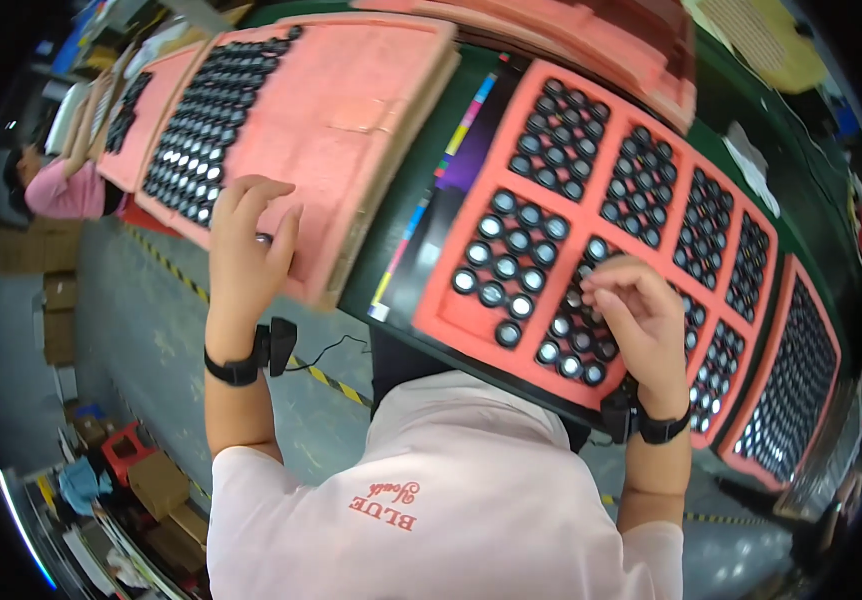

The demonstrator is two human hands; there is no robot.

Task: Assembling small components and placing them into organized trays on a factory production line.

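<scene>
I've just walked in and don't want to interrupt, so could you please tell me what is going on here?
A person's right hand is at the black parts in the divided tray; whether it grips one is hard to tell. The left hand is over the left tray, thumb and fingers apart, nothing visible between them. Parts cover only that tray's left portion. The divided tray's front-left compartment has a gap.

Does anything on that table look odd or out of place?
One small thing: the divided tray's near-left compartment has a lone black piece at its near right corner, with bare pink beside it, breaking the otherwise regular rows. Nothing looks spilled.
</scene>
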